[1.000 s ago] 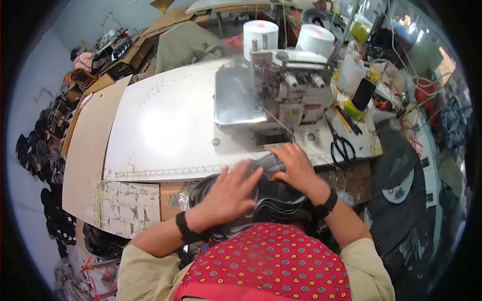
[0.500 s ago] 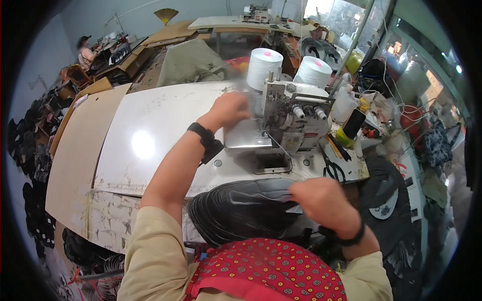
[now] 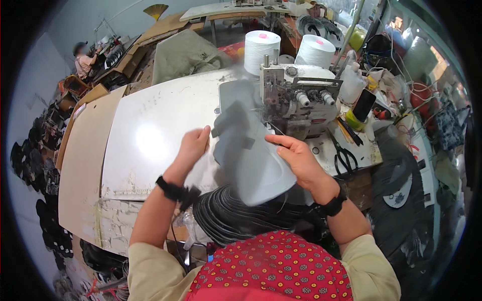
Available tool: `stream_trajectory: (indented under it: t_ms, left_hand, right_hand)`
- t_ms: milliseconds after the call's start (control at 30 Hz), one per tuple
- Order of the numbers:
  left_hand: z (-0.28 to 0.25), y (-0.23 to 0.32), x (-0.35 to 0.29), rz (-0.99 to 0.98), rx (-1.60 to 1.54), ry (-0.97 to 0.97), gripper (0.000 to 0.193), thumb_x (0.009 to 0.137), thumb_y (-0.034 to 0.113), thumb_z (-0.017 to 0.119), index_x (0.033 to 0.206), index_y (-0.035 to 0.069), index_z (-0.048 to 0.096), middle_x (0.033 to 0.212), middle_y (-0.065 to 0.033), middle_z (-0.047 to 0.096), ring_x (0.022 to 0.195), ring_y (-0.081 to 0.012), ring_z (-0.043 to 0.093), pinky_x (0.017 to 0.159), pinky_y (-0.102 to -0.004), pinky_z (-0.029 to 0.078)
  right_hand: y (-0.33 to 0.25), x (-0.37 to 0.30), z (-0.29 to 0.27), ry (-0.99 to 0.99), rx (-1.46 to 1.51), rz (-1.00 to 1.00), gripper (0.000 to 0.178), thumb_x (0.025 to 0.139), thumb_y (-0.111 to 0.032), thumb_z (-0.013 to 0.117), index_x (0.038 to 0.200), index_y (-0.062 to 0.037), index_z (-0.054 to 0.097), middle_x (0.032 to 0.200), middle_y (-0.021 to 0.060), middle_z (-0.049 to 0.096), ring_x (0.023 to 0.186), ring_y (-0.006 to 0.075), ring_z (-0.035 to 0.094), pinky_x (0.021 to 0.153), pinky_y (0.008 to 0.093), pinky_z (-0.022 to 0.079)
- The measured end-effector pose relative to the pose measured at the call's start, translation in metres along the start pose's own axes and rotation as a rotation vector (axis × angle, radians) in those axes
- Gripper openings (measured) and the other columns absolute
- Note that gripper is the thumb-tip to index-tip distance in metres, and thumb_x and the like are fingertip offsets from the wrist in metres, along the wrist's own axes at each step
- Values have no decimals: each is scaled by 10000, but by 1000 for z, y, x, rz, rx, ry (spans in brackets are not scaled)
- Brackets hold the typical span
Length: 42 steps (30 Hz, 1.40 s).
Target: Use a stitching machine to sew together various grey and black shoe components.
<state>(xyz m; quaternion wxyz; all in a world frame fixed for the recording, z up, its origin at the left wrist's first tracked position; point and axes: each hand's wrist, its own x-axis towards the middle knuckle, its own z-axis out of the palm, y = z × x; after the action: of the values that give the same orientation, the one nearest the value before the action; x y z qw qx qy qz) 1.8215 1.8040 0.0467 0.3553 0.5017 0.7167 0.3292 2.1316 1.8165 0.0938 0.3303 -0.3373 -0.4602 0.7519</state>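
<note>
My right hand (image 3: 299, 161) grips the right edge of a flat grey fabric piece (image 3: 266, 173), thumb on top. The piece has a rounded near end and a wavy left edge; its far part is smeared by motion. It hangs over the machine's front plate and partly hides it. Just left of the piece, apart from it, my left hand (image 3: 193, 147) holds nothing, its thumb raised and its other fingers partly hidden. Below lies a stack of dark, curved fabric pieces (image 3: 226, 213) against my red patterned apron (image 3: 271, 266). The sewing machine (image 3: 301, 103) stands beyond my right hand.
Two white thread cones (image 3: 262, 52) stand behind the machine. Black scissors (image 3: 344, 155) lie on the white table (image 3: 150, 125) at right, near a phone (image 3: 363, 104) in a yellow-green holder. Another person (image 3: 84, 62) sits far left. Dark fabric (image 3: 396, 175) piles up at right.
My right hand has gone from the dark stack up to the machine front, now with the grey piece. My left hand has drawn back from the machine, toward me and left. The view has shifted slightly.
</note>
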Motion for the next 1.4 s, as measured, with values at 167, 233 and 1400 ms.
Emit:
stream_trajectory:
  t_ms: [167,233,1400]
  left_hand:
    - [14,52,-45,-66,-903,-108,471,1033,447,403,1100,12,570,807,-26,622,591,-83,485,553,-243,406]
    - [18,71,-37,149,-917,-154,415,1014,373,495,1160,-4,586,841,-6,630,673,-85,523,616,-240,437]
    - [-8,49,-62,141,3,75,336,979,288,611,871,-30,612,633,-9,524,591,-88,424,536,-291,373]
  right_hand:
    - [6,21,-4,81,-69,-91,335,948,-1,455,1244,73,595,1154,105,665,963,135,637,833,248,501]
    - [20,33,2,233,-238,-248,282,963,-49,493,1177,57,643,1043,100,706,885,135,646,782,271,505]
    - [25,28,-4,299,-1060,-843,305,786,3,719,1083,-59,684,1209,85,674,802,213,702,668,284,561]
